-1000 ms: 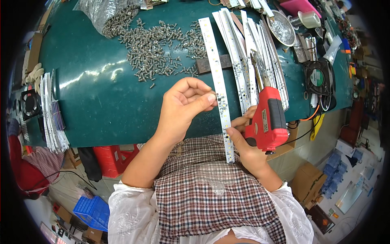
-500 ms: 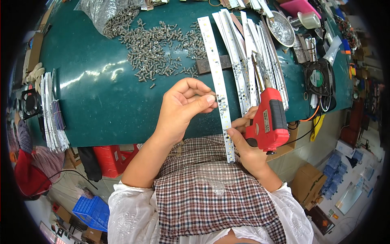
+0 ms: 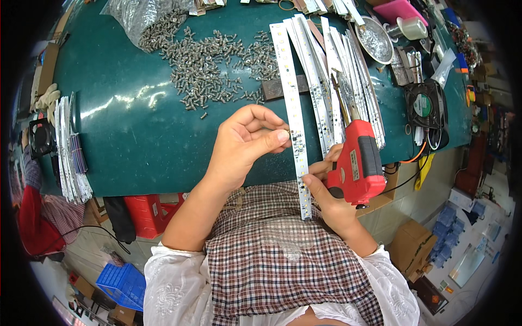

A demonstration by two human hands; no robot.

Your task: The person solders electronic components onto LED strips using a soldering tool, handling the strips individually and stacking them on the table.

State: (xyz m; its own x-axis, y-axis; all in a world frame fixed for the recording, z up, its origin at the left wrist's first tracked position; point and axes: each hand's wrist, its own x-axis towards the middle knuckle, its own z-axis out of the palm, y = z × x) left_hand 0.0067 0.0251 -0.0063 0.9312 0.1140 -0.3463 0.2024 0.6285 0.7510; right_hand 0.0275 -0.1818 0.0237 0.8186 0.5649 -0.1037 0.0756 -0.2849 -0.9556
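Steadying the strip, it seems, we hold it together with the gun in our right hand, our left hand pinched narrow at its edge.

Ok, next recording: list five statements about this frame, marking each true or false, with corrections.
1. The left hand is on the left side of the held strip. True.
2. The red tool is in the left hand. False: the red tool is in the right hand.
3. The metal parts lie on the green table. True.
4. The crate is yellow. False: the crate is blue.
5. The apron is checked. True.
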